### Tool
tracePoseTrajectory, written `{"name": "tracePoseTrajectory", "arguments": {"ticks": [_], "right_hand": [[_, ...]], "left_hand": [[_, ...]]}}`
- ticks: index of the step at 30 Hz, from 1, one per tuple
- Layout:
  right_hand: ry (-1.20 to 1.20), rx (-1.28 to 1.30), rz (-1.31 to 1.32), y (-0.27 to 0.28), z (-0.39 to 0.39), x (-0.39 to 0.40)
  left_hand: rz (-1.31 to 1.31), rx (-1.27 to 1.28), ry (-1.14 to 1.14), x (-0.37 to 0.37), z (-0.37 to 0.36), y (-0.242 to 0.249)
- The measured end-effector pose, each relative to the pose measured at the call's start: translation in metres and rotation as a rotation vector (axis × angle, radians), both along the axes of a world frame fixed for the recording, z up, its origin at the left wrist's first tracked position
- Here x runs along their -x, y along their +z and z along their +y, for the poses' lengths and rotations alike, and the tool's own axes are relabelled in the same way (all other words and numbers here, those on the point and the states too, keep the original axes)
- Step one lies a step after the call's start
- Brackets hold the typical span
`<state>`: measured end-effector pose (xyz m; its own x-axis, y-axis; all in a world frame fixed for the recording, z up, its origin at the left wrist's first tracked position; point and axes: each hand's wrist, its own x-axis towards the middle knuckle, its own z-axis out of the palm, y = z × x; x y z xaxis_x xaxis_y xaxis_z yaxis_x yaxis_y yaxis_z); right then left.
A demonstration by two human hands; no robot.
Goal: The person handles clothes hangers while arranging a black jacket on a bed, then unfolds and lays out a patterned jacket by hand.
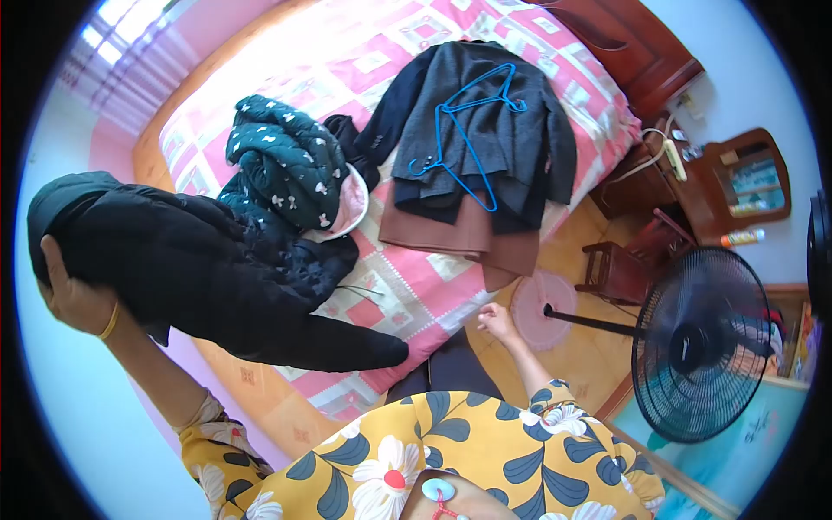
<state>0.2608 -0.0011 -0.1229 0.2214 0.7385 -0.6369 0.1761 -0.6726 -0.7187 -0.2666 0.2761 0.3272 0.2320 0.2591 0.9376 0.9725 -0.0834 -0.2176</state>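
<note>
At the left, my left hand [82, 299] is closed on the upper end of a black padded jacket [199, 260], holding it raised. The jacket hangs across the near left part of the bed, one sleeve stretching toward the middle. My right hand [498, 322] is by the bed's near edge, its fingers loosely curled and apart, with nothing in them. Past the jacket lies a bunched dark green quilted garment [290, 160] with white bow shapes and pink lining. A dark grey jacket [485, 130] lies over brown cloth [433, 227], with blue hangers [472, 147] on top.
A bed [442, 290] with a pink patchwork cover bears the clothes. To the right stand a black fan [700, 345] on a pink round base [544, 299], a small wooden chair [628, 264] and a wooden dresser with a mirror [754, 178]. A curtained window is upper left.
</note>
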Motion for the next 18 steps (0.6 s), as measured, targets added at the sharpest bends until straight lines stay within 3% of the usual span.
{"name": "tracePoseTrajectory", "arguments": {"ticks": [1, 3, 7, 9, 12, 13, 14, 15, 16, 17, 18], "right_hand": [[-0.071, 0.034, 0.029, 0.007, -0.013, -0.001], [-0.123, 0.030, 0.021, 0.002, -0.056, -0.004], [-0.190, 0.204, -0.017, 0.007, -0.142, 0.001], [-0.228, 0.285, -0.036, 0.012, -0.177, 0.005], [-0.183, 0.374, -0.013, -0.005, -0.207, 0.001], [-0.178, 0.411, 0.007, -0.003, -0.205, -0.001], [-0.169, 0.450, 0.024, -0.001, -0.198, -0.006], [-0.138, 0.439, 0.019, -0.003, -0.186, -0.009], [-0.187, 0.390, 0.049, -0.007, -0.171, -0.009], [-0.231, 0.334, 0.082, -0.012, -0.149, -0.013], [-0.194, 0.316, 0.084, -0.020, -0.119, -0.016]], "left_hand": [[-0.382, 0.108, -0.279, -0.009, 0.009, -0.013], [-0.167, 0.076, -0.244, -0.054, 0.006, -0.025], [-0.097, 0.145, -0.238, -0.081, 0.005, -0.083], [-1.079, 0.324, -0.460, -0.133, -0.016, -0.100], [-1.470, 0.552, -0.578, -0.095, -0.039, -0.214], [-1.645, 0.601, -0.515, -0.101, -0.065, -0.232], [-1.544, 0.732, -0.331, -0.086, -0.088, -0.277], [-1.616, 0.747, -0.277, -0.080, -0.117, -0.326], [-1.360, 0.795, -0.255, -0.073, -0.153, -0.367], [-1.650, 0.930, -0.279, -0.075, -0.192, -0.393], [-1.626, 1.251, -0.037, -0.057, -0.233, -0.439]]}}
